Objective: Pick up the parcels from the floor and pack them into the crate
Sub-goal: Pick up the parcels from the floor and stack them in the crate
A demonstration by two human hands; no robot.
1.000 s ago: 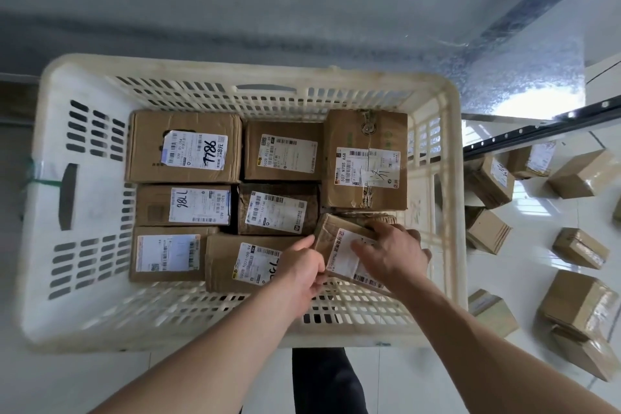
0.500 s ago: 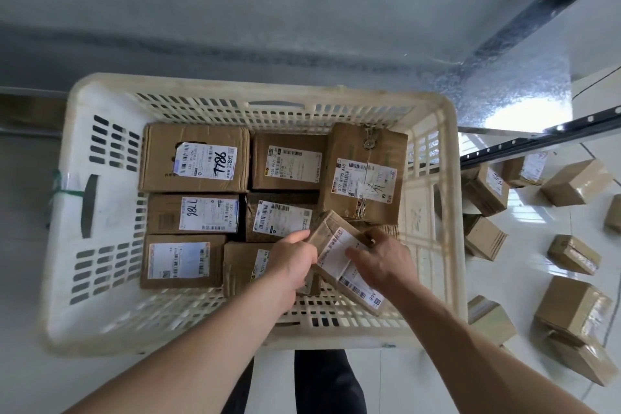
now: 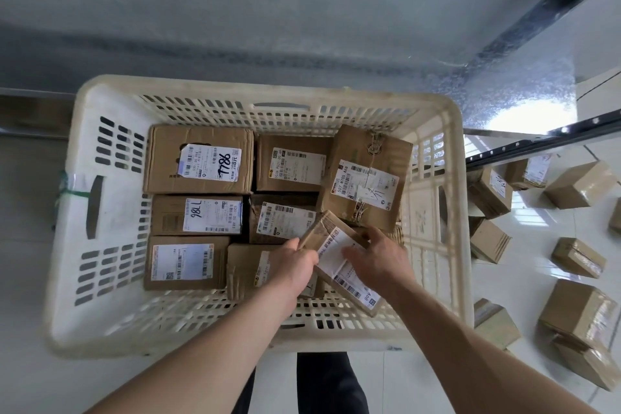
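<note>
Although many brown parcels already sit in the white plastic crate [image 3: 100, 144], the job looks only partly done. Seven boxes lie flat inside in neat rows — one has "7786" written on its label [image 3: 210, 163], and another says "98LL" [image 3: 212, 214]. A bigger box [image 3: 366, 178] at about 1 o'clock in the crate leans a bit on its neighbours.

Out on the shiny floor, at 3 o'clock from the crate, about ten loose parcels [image 3: 578, 257] are still waiting to be picked up.

The small parcel [image 3: 339, 260] being packed now is tilted, at about 5 o'clock inside the crate, near the close wall. It is not lying flat yet. The left hand [image 3: 295, 265] holds its left edge, fingers curled around it. The right hand [image 3: 379, 259] lies on top and to the right — its fingers bend over the box and press it down. The parcel sits right between both hands, touching each one.
</note>
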